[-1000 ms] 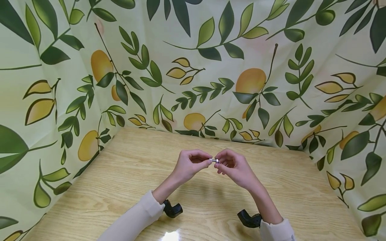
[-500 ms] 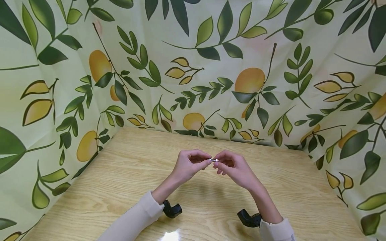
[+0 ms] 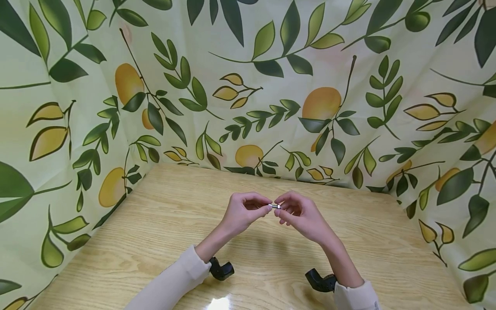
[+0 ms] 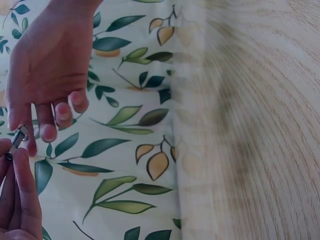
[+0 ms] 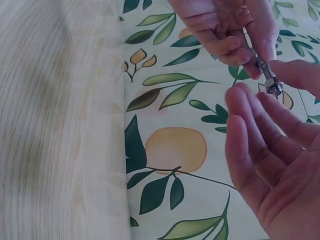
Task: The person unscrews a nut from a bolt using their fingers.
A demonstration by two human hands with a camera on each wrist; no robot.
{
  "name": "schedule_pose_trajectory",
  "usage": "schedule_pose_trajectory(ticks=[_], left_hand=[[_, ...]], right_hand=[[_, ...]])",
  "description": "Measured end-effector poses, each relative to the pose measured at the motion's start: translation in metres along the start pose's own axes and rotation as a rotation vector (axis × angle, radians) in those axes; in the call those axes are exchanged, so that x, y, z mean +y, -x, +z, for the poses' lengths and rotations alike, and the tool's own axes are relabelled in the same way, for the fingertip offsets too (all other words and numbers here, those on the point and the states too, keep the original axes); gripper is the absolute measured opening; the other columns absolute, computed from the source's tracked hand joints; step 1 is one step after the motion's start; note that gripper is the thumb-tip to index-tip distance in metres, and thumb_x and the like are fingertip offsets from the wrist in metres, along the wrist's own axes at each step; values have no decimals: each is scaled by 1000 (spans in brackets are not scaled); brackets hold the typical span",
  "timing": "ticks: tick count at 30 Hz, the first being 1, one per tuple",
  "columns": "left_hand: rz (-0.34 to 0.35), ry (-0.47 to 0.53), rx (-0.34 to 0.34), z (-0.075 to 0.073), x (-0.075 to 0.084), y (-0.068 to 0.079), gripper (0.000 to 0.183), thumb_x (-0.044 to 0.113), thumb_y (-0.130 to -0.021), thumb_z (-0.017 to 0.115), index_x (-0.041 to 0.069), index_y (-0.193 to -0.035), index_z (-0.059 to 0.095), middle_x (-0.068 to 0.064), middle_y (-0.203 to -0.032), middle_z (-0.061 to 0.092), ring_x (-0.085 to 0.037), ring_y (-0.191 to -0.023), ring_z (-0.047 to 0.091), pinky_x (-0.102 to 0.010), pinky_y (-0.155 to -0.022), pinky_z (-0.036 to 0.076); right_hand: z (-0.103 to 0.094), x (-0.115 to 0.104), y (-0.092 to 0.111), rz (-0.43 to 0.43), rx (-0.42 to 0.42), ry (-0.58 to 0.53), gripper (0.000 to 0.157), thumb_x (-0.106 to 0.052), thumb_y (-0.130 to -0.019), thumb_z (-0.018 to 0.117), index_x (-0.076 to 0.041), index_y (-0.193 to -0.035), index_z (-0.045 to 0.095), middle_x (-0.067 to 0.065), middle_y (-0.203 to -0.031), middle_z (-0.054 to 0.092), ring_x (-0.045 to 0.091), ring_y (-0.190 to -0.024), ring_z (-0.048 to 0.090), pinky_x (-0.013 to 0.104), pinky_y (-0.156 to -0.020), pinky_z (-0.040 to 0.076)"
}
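Both hands meet above the middle of the table around a small silver bolt (image 3: 274,206) with a nut (image 5: 271,82) near one end. My left hand (image 3: 242,213) pinches the opposite end of the bolt between thumb and fingertips, covering that end. On the nut side, the thumb and index finger of my right hand (image 3: 302,215) lie on either side of the nut, its other fingers loosely bent. The right wrist view shows threads on the shank and the bolt's tip poking out past the nut. In the left wrist view, the bolt (image 4: 17,140) slants between both sets of fingertips.
A light wood-grain table (image 3: 186,189) lies under the hands. Leaf-and-fruit patterned cloth (image 3: 248,86) rises behind it and along both sides. Black curved wrist mounts (image 3: 222,269) hang beneath the forearms, and a bright reflection shows at the front edge.
The right fingertips shift slightly left along the bolt, then back right, around the nut. The left hand keeps its pinch and stays almost still.
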State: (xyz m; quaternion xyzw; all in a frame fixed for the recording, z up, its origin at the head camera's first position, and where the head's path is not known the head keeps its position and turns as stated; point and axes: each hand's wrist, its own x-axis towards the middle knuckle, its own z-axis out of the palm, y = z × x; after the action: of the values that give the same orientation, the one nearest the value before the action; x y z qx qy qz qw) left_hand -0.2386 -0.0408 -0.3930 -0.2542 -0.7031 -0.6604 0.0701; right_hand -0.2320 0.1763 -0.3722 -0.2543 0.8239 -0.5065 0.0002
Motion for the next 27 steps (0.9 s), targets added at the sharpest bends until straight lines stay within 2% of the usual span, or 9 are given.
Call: schedule_pose_trajectory(ticks=[6, 13, 17, 21, 27], left_hand=[[8, -31, 8, 0, 0, 0, 14, 9, -90, 79, 0, -101, 80, -17, -97, 79, -8, -81, 73, -23, -70, 61], [14, -40, 10, 1, -1, -1, 15, 8, -89, 80, 0, -101, 80, -17, -96, 79, -8, -80, 73, -23, -68, 61], [6, -39, 12, 1, -1, -1, 15, 8, -89, 80, 1, -101, 80, -17, -97, 79, -6, -79, 72, -23, -69, 61], [4, -46, 19, 1, 0, -1, 14, 8, -89, 80, 2, -101, 80, -17, -97, 79, -7, -77, 72, -22, -69, 61], [11, -43, 26, 1, 0, 0, 15, 9, -89, 80, 1, -101, 80, -17, -97, 79, -9, -78, 73, -23, -70, 61]], right_hand=[[0, 0, -1, 30, -34, -1, 17, -16, -100, 68, -3, -111, 69, 14, -98, 73, 17, -74, 71, 36, -68, 63], [0, 2, 0, -23, 6, 3, 15, -11, -96, 72, -6, -110, 67, 17, -93, 72, 20, -73, 72, 41, -68, 63], [0, 2, 0, -26, 21, 2, 17, -8, -95, 74, -7, -110, 66, 13, -91, 72, 21, -73, 72, 39, -66, 62], [0, 2, 0, -12, 9, 3, 19, -12, -95, 74, -6, -113, 67, 11, -90, 73, 18, -71, 71, 37, -65, 62], [0, 1, -1, 7, -20, -2, 16, -15, -101, 67, -2, -110, 68, 13, -96, 73, 23, -74, 72, 39, -68, 63]])
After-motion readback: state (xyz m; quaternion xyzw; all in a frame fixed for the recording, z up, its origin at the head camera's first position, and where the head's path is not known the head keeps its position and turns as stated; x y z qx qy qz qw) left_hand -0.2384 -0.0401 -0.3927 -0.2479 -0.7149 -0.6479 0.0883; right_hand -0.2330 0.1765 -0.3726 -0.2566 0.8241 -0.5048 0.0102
